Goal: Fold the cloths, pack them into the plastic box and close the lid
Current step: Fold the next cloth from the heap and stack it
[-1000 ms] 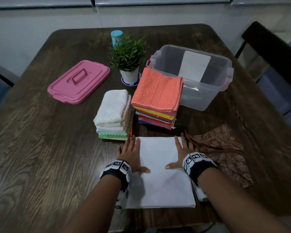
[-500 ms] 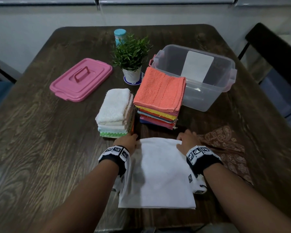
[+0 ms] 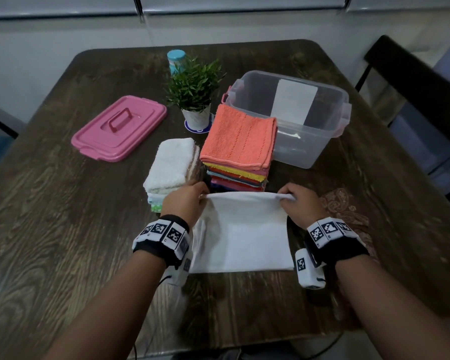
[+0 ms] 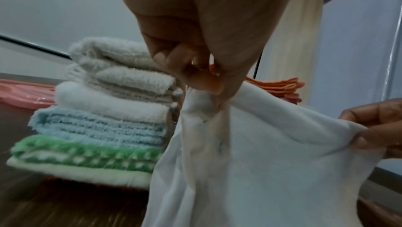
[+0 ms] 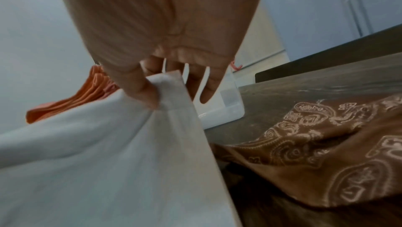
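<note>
A white cloth (image 3: 244, 229) lies at the table's near middle, its far edge raised off the wood. My left hand (image 3: 186, 201) pinches the far left corner of the white cloth (image 4: 250, 144). My right hand (image 3: 300, 201) pinches the far right corner of the white cloth (image 5: 108, 153) between thumb and fingers. Behind stand a stack of coloured folded cloths (image 3: 238, 144) topped in orange and a stack of pale folded towels (image 3: 170, 167). The clear plastic box (image 3: 322, 141) stands open at the back right; its pink lid (image 3: 120, 127) lies at the left.
A brown patterned cloth (image 3: 348, 211) lies unfolded right of my right hand. A potted plant (image 3: 194, 92) and a teal-capped bottle (image 3: 176, 59) stand behind the stacks. A dark chair (image 3: 416, 81) stands at the table's right side.
Both hands went from lying flat on the white cloth to its far corners, took hold of them and lifted the far edge toward me.
</note>
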Motion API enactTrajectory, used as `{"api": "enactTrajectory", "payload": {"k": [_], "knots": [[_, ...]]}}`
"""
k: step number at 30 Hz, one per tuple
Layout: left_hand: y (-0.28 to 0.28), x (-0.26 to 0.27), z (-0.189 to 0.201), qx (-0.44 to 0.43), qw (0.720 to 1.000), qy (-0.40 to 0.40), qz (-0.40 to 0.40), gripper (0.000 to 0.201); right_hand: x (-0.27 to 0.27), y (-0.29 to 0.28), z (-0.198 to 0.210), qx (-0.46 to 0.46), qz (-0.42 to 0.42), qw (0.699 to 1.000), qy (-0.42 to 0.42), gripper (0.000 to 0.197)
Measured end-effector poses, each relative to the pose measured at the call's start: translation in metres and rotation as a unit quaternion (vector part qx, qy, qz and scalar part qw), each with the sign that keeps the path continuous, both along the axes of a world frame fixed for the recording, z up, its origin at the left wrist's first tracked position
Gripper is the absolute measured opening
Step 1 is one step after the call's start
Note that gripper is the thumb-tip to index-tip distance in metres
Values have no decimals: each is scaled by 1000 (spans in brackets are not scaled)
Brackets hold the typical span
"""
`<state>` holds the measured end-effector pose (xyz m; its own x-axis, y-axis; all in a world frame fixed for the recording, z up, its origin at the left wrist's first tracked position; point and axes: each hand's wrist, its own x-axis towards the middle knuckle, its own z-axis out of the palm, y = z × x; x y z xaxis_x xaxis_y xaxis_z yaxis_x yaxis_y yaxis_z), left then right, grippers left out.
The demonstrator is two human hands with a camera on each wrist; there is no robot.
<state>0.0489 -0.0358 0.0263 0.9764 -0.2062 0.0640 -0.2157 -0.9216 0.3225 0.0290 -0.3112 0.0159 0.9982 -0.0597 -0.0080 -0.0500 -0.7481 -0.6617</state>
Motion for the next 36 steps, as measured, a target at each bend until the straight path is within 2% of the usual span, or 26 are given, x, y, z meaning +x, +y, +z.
{"api": "enactTrajectory", "payload": {"k": [3,6,9,13,18,22,28,30,32,34,36], "knots": [[7,-17,-5,-34,999,19,-9,11,-15,-6,-7,-16,45,999,-12,11],[11,-39,-22,-30,997,72,-26,11,-29,-11,-20,-60,80,994,51,16],[14,-60,-40,-8,991,130,-21,12,-43,-13,-28,-109,140,976,126,14],[18,-81,-52,1,986,161,-37,11,-55,-15,-36,-122,169,964,165,21],[26,-89,-62,-21,985,163,-47,13,-60,-10,-29,-128,191,955,189,19],[30,-94,-68,-15,986,157,-47,15,-67,-3,-28,-184,216,932,224,14],[32,-96,-71,8,986,165,-38,13,-75,5,-36,-258,211,916,224,30],[31,-96,-71,12,985,168,-31,11,-79,5,-37,-259,210,910,248,28],[30,-95,-71,24,985,166,-31,17,-81,9,-33,-262,199,904,273,21],[28,-93,-67,36,989,138,-25,27,-77,14,-25,-276,176,911,252,10],[24,-89,-62,37,994,98,-15,30,-69,23,-18,-281,146,926,205,12]]}}
